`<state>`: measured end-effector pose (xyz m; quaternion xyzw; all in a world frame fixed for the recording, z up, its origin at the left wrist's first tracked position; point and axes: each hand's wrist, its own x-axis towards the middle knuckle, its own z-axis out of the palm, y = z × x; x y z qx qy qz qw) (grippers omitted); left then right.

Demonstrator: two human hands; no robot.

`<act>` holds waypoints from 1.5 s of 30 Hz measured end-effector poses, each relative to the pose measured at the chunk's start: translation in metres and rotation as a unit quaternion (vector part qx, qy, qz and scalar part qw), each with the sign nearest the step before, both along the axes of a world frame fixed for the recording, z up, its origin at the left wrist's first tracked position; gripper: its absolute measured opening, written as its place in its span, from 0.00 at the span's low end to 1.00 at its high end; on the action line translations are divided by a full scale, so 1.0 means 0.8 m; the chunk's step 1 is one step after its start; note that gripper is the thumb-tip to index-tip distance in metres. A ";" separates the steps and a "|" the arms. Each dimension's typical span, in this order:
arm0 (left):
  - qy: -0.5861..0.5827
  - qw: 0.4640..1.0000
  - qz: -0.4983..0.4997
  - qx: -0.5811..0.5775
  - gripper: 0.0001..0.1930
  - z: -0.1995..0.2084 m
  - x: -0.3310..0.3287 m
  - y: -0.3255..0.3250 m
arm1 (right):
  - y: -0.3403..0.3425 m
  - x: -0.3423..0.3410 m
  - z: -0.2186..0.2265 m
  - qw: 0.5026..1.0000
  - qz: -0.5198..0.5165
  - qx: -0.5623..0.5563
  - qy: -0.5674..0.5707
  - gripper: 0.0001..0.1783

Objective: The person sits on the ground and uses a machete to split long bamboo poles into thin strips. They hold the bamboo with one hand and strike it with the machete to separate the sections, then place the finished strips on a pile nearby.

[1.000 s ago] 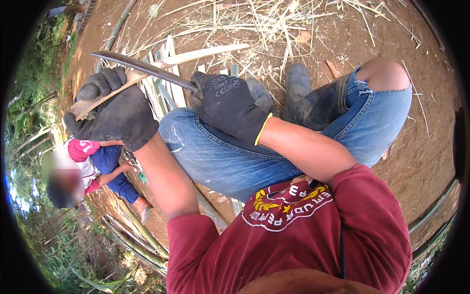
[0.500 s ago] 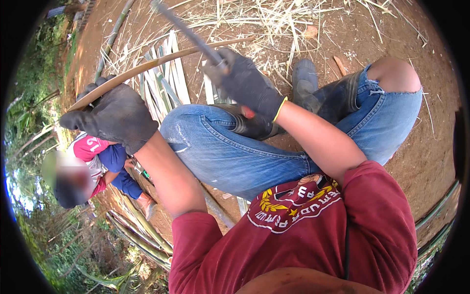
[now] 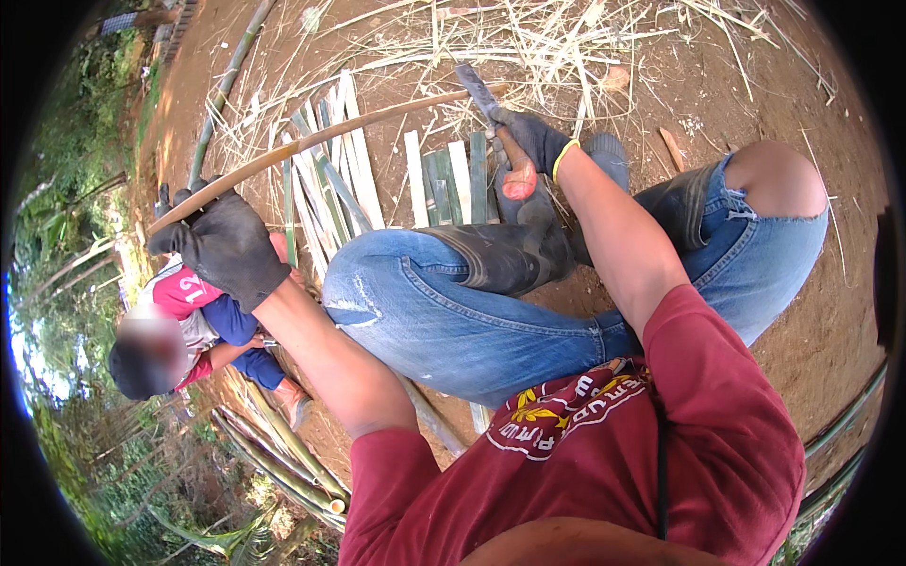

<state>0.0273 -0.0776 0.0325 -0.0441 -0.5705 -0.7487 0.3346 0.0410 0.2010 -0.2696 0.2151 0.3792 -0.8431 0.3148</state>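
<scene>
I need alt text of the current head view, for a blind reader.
Gloved left hand holds a long curved brown strip near one end; gloved right hand grips a knife. Loose strips and pale shavings lie on brown ground.

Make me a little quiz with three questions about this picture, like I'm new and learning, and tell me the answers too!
1. Pick one. What does the person's right hand hold?
A) a hammer
B) a knife
C) a broom

2. True or false: the person's left hand holds a cup.

3. What colour are the person's jeans, the ones ripped open at the right knee?

Key:
1. B, a knife.
2. False. It holds a long, curved strip.
3. Blue.
</scene>
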 end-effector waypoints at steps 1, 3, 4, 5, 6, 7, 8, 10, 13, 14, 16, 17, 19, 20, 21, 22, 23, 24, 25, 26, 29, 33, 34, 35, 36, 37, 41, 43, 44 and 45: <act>-0.008 0.997 -0.046 0.063 0.15 0.002 0.001 -0.001 | 0.000 -0.007 0.004 1.000 0.014 0.008 0.007 0.22; -0.006 0.986 -0.116 0.117 0.14 0.005 -0.002 0.005 | 0.001 -0.013 0.004 1.000 0.016 -0.003 0.007 0.21; 0.000 0.984 -0.139 0.110 0.13 0.004 -0.004 0.010 | -0.006 -0.014 -0.006 1.000 0.009 -0.009 0.023 0.21; 0.006 0.981 -0.164 0.102 0.12 0.003 -0.007 0.015 | -0.011 -0.017 -0.015 0.999 0.001 -0.014 0.039 0.22; 0.009 0.984 -0.153 0.086 0.13 0.003 0.004 0.005 | -0.025 -0.004 0.027 0.999 -0.003 -0.037 0.007 0.21; 0.008 0.985 -0.157 0.073 0.13 0.003 0.005 0.005 | -0.020 0.002 0.030 0.999 0.016 -0.044 0.016 0.21; 0.011 0.985 -0.162 0.058 0.13 0.004 0.004 0.007 | -0.016 0.003 0.032 0.998 0.036 -0.053 0.028 0.22; 0.010 0.983 -0.172 0.059 0.14 0.006 0.003 0.013 | -0.010 0.002 0.018 0.994 0.055 0.002 0.097 0.23; -0.001 0.978 -0.205 0.035 0.17 0.007 0.001 0.009 | -0.001 0.001 0.011 0.998 -0.013 -0.056 -0.025 0.23; -0.006 0.975 -0.219 0.023 0.17 0.008 -0.001 0.007 | -0.002 -0.001 0.011 0.997 -0.021 -0.076 -0.021 0.25; 0.004 0.979 -0.198 0.041 0.18 0.005 -0.002 0.008 | -0.016 0.000 0.035 0.998 0.028 -0.039 0.051 0.26; 0.008 0.981 -0.186 0.050 0.18 0.004 -0.001 0.009 | -0.022 0.003 0.052 0.995 0.053 -0.020 0.085 0.27; 0.005 0.983 -0.173 0.063 0.18 0.005 0.006 0.006 | -0.024 0.007 0.112 0.990 0.098 -0.009 0.102 0.27; 0.008 0.982 -0.183 0.055 0.17 0.004 0.009 0.003 | -0.024 0.010 0.131 0.987 0.120 -0.004 0.112 0.28; 0.013 0.979 -0.197 0.046 0.17 0.008 0.009 0.005 | -0.020 0.009 0.117 0.989 0.110 -0.005 0.098 0.28; 0.012 0.986 -0.155 0.058 0.15 0.008 0.006 0.020 | -0.011 0.002 0.083 0.991 0.096 -0.004 0.088 0.28; 0.011 0.983 -0.173 0.055 0.16 0.012 0.002 0.023 | -0.005 -0.006 0.056 0.993 0.088 -0.004 0.081 0.28; 0.008 0.980 -0.189 0.053 0.16 0.010 0.000 0.024 | -0.003 -0.009 0.039 0.997 0.048 0.000 0.063 0.27; -0.001 0.977 -0.206 0.051 0.17 0.010 -0.002 0.024 | -0.012 -0.011 0.032 0.994 0.012 -0.087 0.061 0.27; 0.004 0.975 -0.217 0.050 0.17 0.012 -0.004 0.023 | -0.015 -0.009 0.024 0.994 0.026 -0.071 0.077 0.27; 0.011 0.970 -0.237 0.056 0.17 0.006 0.000 0.005 | -0.040 0.012 0.133 0.986 0.107 -0.032 0.126 0.28; 0.009 0.977 -0.172 0.123 0.15 0.006 0.005 0.010 | -0.034 0.014 0.151 0.984 0.104 -0.011 0.148 0.29; 0.017 0.973 -0.186 0.134 0.15 0.005 0.006 0.015 | -0.026 0.009 0.125 0.989 0.093 -0.038 0.106 0.29; 0.023 0.969 -0.200 0.147 0.14 0.004 0.007 0.018 | -0.022 0.008 0.104 0.995 0.047 -0.016 0.086 0.29; 0.031 0.967 -0.211 0.141 0.13 0.001 0.001 0.012 | -0.025 0.010 0.108 0.995 0.035 -0.005 0.092 0.29; 0.038 0.965 -0.221 0.135 0.12 0.000 -0.002 0.006 | -0.030 0.013 0.112 0.995 0.021 0.005 0.098 0.29; 0.042 0.977 -0.184 0.101 0.11 -0.007 -0.002 0.000 | -0.063 0.023 0.183 0.947 0.092 -0.009 0.308 0.30; 0.053 0.976 -0.174 0.123 0.11 -0.007 0.003 0.009 | -0.044 0.022 0.208 0.979 0.094 0.017 0.180 0.29; 0.050 0.975 -0.172 0.134 0.11 -0.009 0.011 0.012 | -0.036 0.023 0.185 0.985 0.086 0.010 0.150 0.28; 0.053 0.976 -0.174 0.116 0.13 -0.004 0.007 0.024 | -0.025 0.014 0.145 0.989 0.074 0.008 0.124 0.28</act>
